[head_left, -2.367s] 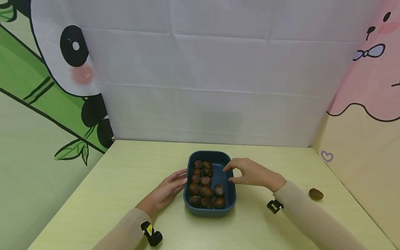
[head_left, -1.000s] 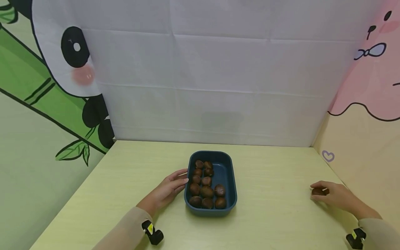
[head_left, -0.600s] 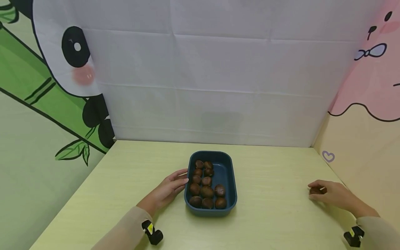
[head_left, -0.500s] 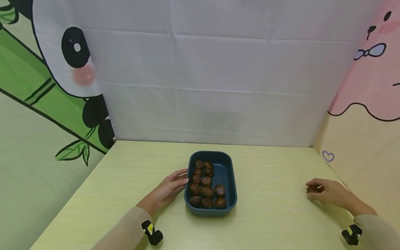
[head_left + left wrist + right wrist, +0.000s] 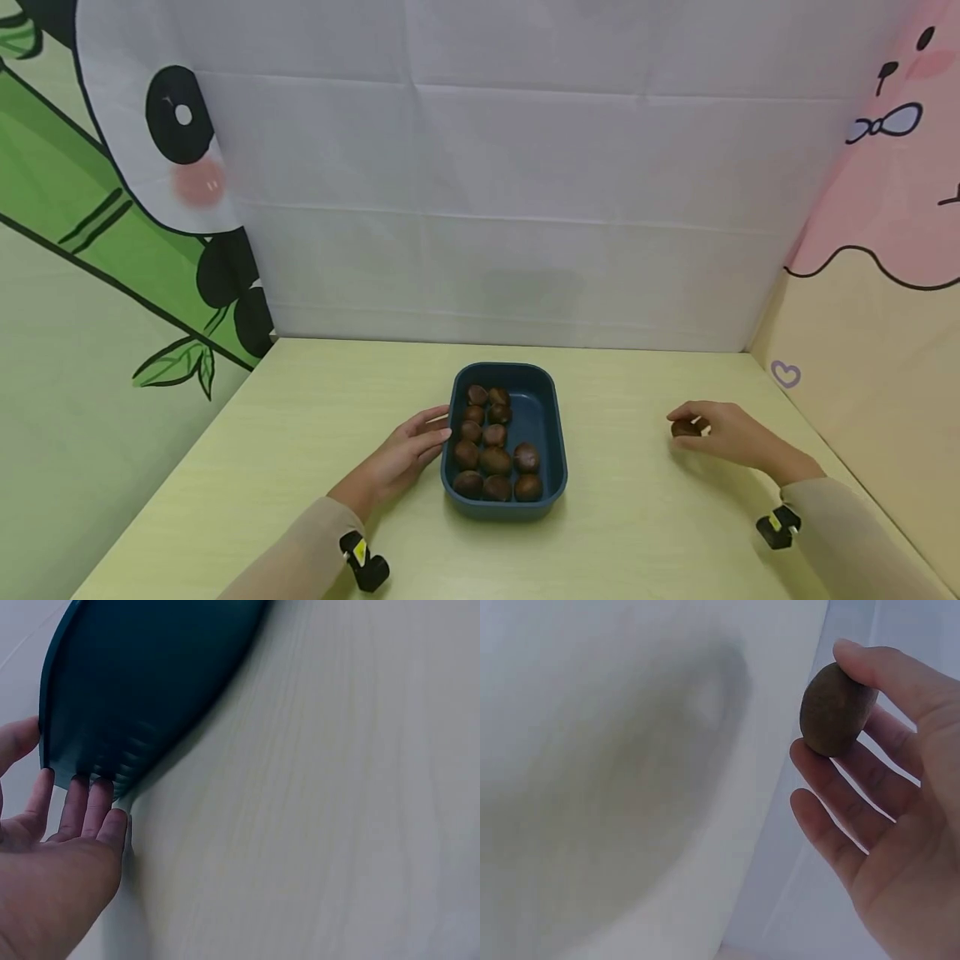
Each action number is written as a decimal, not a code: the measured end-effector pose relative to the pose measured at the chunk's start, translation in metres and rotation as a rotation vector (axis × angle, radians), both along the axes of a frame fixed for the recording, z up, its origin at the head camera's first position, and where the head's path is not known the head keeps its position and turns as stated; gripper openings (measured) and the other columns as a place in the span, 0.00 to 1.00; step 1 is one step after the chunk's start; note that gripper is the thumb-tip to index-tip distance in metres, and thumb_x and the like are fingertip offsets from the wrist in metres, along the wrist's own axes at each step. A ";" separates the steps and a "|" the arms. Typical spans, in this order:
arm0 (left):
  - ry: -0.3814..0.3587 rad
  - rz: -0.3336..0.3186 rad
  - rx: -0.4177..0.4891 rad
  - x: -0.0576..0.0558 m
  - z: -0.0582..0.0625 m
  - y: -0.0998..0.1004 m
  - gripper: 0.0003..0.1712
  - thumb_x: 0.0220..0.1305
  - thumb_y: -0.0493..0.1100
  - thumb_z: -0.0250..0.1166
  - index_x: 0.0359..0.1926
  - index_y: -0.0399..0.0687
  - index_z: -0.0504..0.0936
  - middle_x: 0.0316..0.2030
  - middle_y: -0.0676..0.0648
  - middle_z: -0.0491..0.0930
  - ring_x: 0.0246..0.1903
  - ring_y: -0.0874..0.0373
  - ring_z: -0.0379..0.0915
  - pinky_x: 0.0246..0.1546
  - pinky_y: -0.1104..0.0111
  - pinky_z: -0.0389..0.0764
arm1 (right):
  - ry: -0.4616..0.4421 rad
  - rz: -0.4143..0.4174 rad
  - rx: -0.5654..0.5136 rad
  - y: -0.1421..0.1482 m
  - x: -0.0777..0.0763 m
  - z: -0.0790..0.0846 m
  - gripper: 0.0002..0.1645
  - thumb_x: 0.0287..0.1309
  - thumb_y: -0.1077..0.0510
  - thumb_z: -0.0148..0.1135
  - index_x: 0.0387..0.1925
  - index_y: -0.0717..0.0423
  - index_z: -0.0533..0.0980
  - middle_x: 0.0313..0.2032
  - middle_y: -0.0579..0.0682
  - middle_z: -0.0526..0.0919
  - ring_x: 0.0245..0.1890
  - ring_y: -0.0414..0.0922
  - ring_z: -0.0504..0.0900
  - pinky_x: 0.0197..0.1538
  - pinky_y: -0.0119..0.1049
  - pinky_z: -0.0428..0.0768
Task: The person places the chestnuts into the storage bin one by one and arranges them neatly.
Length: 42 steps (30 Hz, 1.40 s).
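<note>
A dark blue rectangular box [image 5: 537, 417] stands on the table with several brown chestnuts [image 5: 495, 460] lined up inside. The chestnuts fill the left and near part, while bare floor shows at the box's far right. My left hand [image 5: 397, 462] rests its extended fingertips against the box's left side; in the left wrist view the fingers [image 5: 75, 802] touch the outer wall. Out to the right of the box, my right hand [image 5: 735, 435] pinches a single chestnut [image 5: 831, 712] between thumb and fingers, raised over the table with a shadow below.
The pale yellow table [image 5: 360, 367] ends at a white cloth backdrop [image 5: 487, 208]. A green wall with a painted panda borders the left side, and a cream and pink wall [image 5: 862, 358] runs close along the right edge.
My right hand went from above the box to the far right, took hold of the lone chestnut there and has come partway back left with it, lifted. The left hand and box stay put.
</note>
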<state>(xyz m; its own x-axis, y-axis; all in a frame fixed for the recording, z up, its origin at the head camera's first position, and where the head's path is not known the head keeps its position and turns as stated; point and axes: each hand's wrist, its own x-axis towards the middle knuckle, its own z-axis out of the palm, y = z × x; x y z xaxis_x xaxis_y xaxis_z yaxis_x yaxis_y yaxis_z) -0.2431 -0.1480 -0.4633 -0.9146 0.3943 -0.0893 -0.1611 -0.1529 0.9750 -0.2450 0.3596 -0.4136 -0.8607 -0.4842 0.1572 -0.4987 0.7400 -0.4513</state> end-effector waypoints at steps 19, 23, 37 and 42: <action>-0.001 -0.006 0.029 0.001 -0.001 0.001 0.36 0.73 0.39 0.60 0.75 0.37 0.54 0.72 0.33 0.57 0.68 0.48 0.61 0.70 0.61 0.62 | -0.035 0.231 -0.108 -0.132 -0.037 0.035 0.22 0.63 0.51 0.70 0.55 0.55 0.80 0.42 0.40 0.82 0.44 0.42 0.82 0.51 0.54 0.80; 0.001 -0.010 0.038 -0.001 -0.003 0.001 0.36 0.73 0.38 0.59 0.75 0.37 0.54 0.72 0.33 0.57 0.68 0.50 0.62 0.70 0.61 0.62 | -0.045 0.270 -0.093 -0.155 -0.039 0.034 0.22 0.63 0.49 0.69 0.56 0.53 0.80 0.42 0.39 0.81 0.43 0.41 0.80 0.52 0.53 0.80; 0.006 0.002 0.045 -0.003 -0.005 0.000 0.36 0.74 0.37 0.59 0.75 0.36 0.54 0.71 0.32 0.58 0.65 0.52 0.65 0.67 0.65 0.66 | 0.009 0.382 0.018 -0.203 -0.053 0.013 0.24 0.60 0.50 0.72 0.54 0.58 0.81 0.48 0.47 0.83 0.43 0.39 0.80 0.47 0.40 0.82; 0.007 0.005 0.040 -0.002 -0.005 0.001 0.35 0.74 0.37 0.58 0.75 0.35 0.54 0.71 0.32 0.58 0.65 0.53 0.66 0.66 0.66 0.68 | 0.011 0.369 0.094 -0.212 -0.055 0.003 0.22 0.60 0.48 0.72 0.53 0.54 0.82 0.47 0.45 0.84 0.42 0.37 0.80 0.46 0.35 0.81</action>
<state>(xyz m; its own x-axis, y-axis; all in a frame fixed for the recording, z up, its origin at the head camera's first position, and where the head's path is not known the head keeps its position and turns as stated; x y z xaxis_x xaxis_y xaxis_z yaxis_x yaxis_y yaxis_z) -0.2452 -0.1471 -0.4683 -0.9173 0.3926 -0.0667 -0.1531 -0.1930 0.9692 -0.3000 0.1479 -0.4106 -0.6242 -0.7742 0.1054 -0.7440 0.5477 -0.3827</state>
